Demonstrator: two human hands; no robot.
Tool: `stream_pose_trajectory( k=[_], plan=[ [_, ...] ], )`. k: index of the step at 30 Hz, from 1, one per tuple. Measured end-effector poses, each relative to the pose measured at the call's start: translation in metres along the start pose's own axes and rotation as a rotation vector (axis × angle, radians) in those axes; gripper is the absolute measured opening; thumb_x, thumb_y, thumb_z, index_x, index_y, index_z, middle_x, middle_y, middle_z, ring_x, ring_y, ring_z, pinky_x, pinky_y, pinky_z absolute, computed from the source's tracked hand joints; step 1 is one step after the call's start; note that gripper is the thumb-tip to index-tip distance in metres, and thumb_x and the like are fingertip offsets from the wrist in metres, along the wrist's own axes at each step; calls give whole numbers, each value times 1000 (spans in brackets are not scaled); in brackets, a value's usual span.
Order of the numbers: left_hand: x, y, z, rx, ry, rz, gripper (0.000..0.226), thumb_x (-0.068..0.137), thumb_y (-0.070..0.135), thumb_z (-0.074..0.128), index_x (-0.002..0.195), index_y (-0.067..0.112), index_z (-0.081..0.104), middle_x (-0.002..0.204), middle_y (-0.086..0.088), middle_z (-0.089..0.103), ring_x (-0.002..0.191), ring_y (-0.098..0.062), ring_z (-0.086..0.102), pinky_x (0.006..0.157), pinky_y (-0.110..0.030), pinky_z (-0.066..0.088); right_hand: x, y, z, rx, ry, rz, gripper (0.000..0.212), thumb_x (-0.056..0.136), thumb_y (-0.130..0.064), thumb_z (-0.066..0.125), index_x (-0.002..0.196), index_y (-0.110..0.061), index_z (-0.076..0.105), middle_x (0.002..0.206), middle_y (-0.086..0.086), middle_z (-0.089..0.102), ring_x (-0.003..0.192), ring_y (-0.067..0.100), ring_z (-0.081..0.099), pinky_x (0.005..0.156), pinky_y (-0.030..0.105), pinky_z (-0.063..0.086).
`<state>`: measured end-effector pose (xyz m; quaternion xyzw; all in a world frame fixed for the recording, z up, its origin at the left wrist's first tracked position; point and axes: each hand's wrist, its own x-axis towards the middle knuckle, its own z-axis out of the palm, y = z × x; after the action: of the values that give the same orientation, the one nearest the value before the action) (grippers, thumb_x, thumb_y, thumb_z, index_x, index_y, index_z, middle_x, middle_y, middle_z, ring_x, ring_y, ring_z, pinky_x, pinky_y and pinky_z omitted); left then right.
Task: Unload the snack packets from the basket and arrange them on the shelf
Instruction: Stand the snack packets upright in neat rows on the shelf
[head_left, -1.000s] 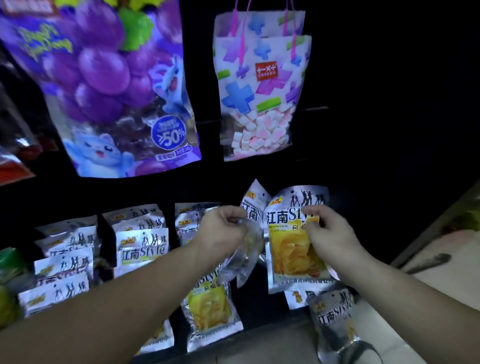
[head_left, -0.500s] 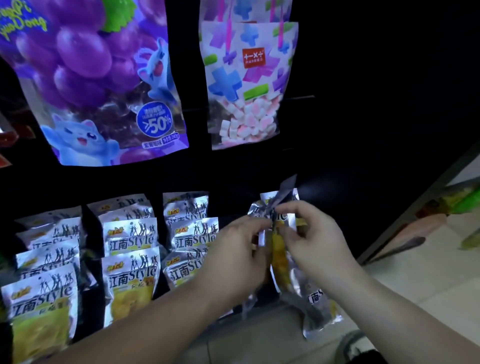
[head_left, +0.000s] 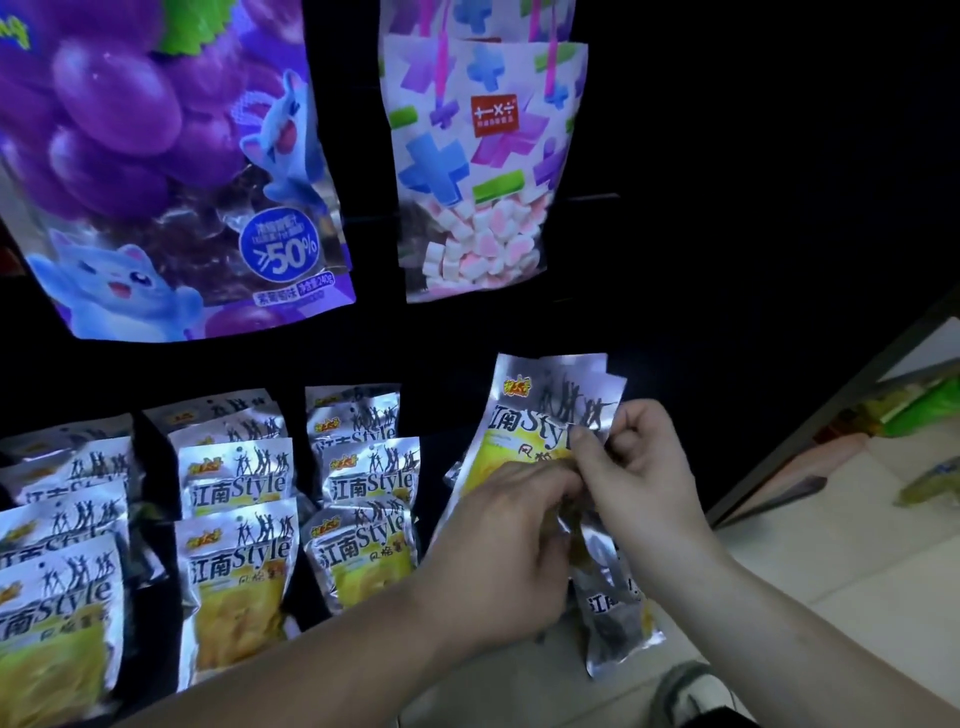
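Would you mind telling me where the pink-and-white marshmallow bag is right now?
In the head view, the marshmallow bag hangs at upper centre, right of the purple grape bag and above the silver packets gripped by the left hand and right hand.

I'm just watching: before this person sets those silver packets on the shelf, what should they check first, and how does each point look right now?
1. Left hand grips the bunch of packets: ok.
2. Right hand pinches the front packet at its edge: ok.
3. Front label faces outward, like the shelved rows: ok.
4. Bunch squared up: not ok. It is fanned, and a low packet hangs below the hands.
5. Free slot to the right of the rows: cannot tell. It is dark and covered by the bunch.
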<state>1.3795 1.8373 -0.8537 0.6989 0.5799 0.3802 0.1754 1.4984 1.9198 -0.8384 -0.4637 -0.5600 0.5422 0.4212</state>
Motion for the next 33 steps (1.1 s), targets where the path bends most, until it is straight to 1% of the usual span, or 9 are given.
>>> stream_pose_trajectory(
  k=[3,6,9,11,14,18,23,27,33],
  plan=[
    [1,-9,-7,-246,79,-142,27,88,3,51,95,25,66,106,8,69,91,-14,68,73,-27,54,6,4,-4,-41,29,3,28,97,-5,63,91,-22,42,65,8,47,49,19,38,48,33,36],
    [5,-28,-30,-174,319,-366,12,94,21,67,94,32,61,98,3,65,87,-17,65,68,-32,51,8,0,-5,-31,-11,31,31,96,-7,67,93,-20,39,61,5,42,47,17,33,41,26,31],
    [6,-36,-44,-374,317,-605,14,93,34,71,95,25,60,104,-15,65,93,-29,64,72,-32,50,12,-2,-7,-8,-38,47,34,95,-7,68,89,-21,37,54,-4,35,55,17,31,46,29,30],
    [5,-35,-44,-547,283,-674,15,95,29,71,94,20,59,107,-10,69,101,-18,67,80,-25,48,13,-6,-7,22,-36,45,37,94,-2,68,86,-21,37,57,-2,37,54,16,36,47,25,35],
    [7,-34,-46,-613,295,-660,13,98,22,68,92,17,58,89,0,69,80,0,64,73,-23,42,10,-10,-5,152,-43,88,35,94,7,62,86,-17,39,66,11,50,49,15,52,41,23,43],
    [9,-36,-48,-621,325,-659,7,97,16,66,91,17,63,90,-2,62,74,-11,56,74,-28,42,8,-9,-5,84,-30,65,14,96,3,61,94,-8,53,73,9,63,52,16,59,42,20,44],
    [9,-35,-42,-602,428,-660,16,89,12,78,85,16,63,85,-2,67,64,-11,57,62,-20,46,13,5,-7,-40,-49,52,20,98,-11,64,92,-31,66,89,10,69,74,28,64,65,37,52],
    [10,-34,-39,-555,539,-658,28,82,17,85,78,19,57,75,-11,57,59,-17,51,60,-25,45,11,7,-1,-47,-74,24,15,94,-23,70,90,-35,62,99,19,64,82,42,64,68,53,56],
    [10,-32,-41,-628,468,-638,13,94,18,73,96,19,60,80,-16,69,55,-9,57,75,-36,48,14,7,-8,-47,-36,30,18,94,-14,71,90,-31,63,71,-3,48,65,15,46,62,29,42]
  ],
)
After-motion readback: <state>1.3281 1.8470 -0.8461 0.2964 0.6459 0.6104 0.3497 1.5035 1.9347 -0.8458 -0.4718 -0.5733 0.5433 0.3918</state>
